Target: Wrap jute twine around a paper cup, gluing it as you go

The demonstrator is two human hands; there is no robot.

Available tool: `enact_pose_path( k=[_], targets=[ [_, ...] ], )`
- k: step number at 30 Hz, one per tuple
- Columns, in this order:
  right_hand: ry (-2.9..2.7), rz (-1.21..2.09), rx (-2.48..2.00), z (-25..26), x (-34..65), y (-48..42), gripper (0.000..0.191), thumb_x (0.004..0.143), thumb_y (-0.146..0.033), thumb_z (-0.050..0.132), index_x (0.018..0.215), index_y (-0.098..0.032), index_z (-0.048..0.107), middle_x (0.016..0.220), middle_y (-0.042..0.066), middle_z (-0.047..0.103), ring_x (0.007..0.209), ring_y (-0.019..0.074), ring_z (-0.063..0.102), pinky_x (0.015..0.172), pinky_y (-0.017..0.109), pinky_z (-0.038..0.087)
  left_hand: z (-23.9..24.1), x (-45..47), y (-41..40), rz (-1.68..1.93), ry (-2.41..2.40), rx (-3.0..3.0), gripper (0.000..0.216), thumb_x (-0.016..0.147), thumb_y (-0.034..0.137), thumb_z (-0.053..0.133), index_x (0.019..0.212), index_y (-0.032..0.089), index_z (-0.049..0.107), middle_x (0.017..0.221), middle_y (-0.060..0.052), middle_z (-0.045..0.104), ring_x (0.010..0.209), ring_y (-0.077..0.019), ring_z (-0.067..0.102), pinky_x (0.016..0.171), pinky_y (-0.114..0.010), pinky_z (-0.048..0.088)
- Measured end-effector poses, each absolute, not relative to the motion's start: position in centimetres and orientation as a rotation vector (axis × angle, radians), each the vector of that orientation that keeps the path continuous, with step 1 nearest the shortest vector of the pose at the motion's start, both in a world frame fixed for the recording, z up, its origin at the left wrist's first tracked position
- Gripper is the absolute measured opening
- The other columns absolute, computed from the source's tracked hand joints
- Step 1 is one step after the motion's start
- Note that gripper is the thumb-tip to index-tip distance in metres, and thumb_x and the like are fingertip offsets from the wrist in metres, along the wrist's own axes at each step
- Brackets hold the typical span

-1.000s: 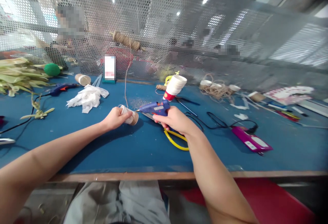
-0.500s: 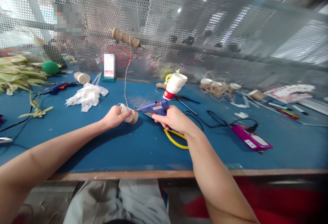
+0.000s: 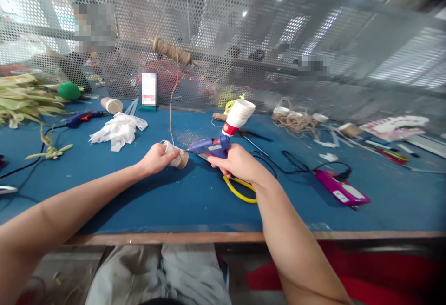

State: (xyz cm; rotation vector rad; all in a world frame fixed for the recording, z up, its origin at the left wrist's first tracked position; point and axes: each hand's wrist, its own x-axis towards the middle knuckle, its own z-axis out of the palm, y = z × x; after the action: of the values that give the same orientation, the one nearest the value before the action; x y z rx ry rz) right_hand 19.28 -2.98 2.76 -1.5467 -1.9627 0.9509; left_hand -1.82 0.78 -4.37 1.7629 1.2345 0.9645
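My left hand [image 3: 155, 158] is closed round a paper cup [image 3: 180, 158], tipped on its side and partly wrapped in brown twine. From the cup a strand of twine [image 3: 170, 114] runs up to a twine spool [image 3: 172, 51] hung at the mesh. In my right hand [image 3: 237, 163] is a blue hot glue gun [image 3: 209, 146], its nozzle at the cup's wrapped side. Whether the tip touches cannot be told. Yellow handles [image 3: 240, 193], probably of scissors, lie below the right wrist, partly hidden by it.
A tilted stack of paper cups [image 3: 239, 116] stands behind the glue gun. Crumpled white lace [image 3: 120, 130] and a second glue gun [image 3: 83, 118] lie left. A purple power strip [image 3: 341, 188] with black cable is at right. Perforated metal mesh [image 3: 216, 26] closes the table's back.
Almost nothing differs. Both hands, the cup and the glue gun hold nearly the same place; the view has shifted very slightly.
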Motion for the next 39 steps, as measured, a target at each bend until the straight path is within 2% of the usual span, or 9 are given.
enact_pose_path(
  k=[16, 23, 30, 39],
  targets=[
    [-1.994, 0.948, -1.559, 2.84, 19.39, -3.13, 0.015, 0.070, -0.026, 0.055, 0.059, -0.016, 0.052, 0.037, -0.004, 0.046, 0.033, 0.0066, 0.040, 0.037, 0.020, 0.036, -4.03, -1.62, 0.64, 0.958, 1.260, 1.760, 0.034, 0.068, 0.040, 0.050, 0.045, 0.016, 0.048, 0.047, 0.002, 0.042, 0.047, -0.0089, 0.035, 0.045, -0.021, 0.028],
    [-2.009, 0.925, -1.575, 2.86, 19.43, -3.12, 0.019, 0.071, -0.028, 0.054, 0.056, -0.016, 0.050, 0.037, -0.004, 0.046, 0.033, 0.0060, 0.040, 0.037, 0.019, 0.036, -4.04, -1.57, 0.67, 0.940, 1.279, 1.765, 0.035, 0.069, 0.042, 0.048, 0.047, 0.016, 0.048, 0.048, 0.002, 0.042, 0.047, -0.0089, 0.035, 0.045, -0.022, 0.029],
    [-2.002, 0.927, -1.606, 2.99, 19.26, -3.29, 0.017, 0.070, -0.026, 0.054, 0.057, -0.015, 0.050, 0.038, -0.004, 0.046, 0.032, 0.0054, 0.040, 0.034, 0.017, 0.033, -4.20, -1.62, 0.79, 0.919, 1.300, 1.795, 0.037, 0.069, 0.044, 0.045, 0.047, 0.015, 0.047, 0.048, 0.003, 0.040, 0.047, -0.0082, 0.033, 0.043, -0.021, 0.027],
    [-2.006, 0.925, -1.596, 2.96, 19.36, -3.27, 0.015, 0.070, -0.024, 0.054, 0.059, -0.015, 0.050, 0.040, -0.004, 0.048, 0.033, 0.0050, 0.041, 0.035, 0.017, 0.033, -3.98, -1.50, 0.66, 0.923, 1.310, 1.747, 0.036, 0.068, 0.044, 0.046, 0.052, 0.013, 0.054, 0.048, 0.002, 0.044, 0.046, -0.0086, 0.036, 0.043, -0.022, 0.028]
  ],
)
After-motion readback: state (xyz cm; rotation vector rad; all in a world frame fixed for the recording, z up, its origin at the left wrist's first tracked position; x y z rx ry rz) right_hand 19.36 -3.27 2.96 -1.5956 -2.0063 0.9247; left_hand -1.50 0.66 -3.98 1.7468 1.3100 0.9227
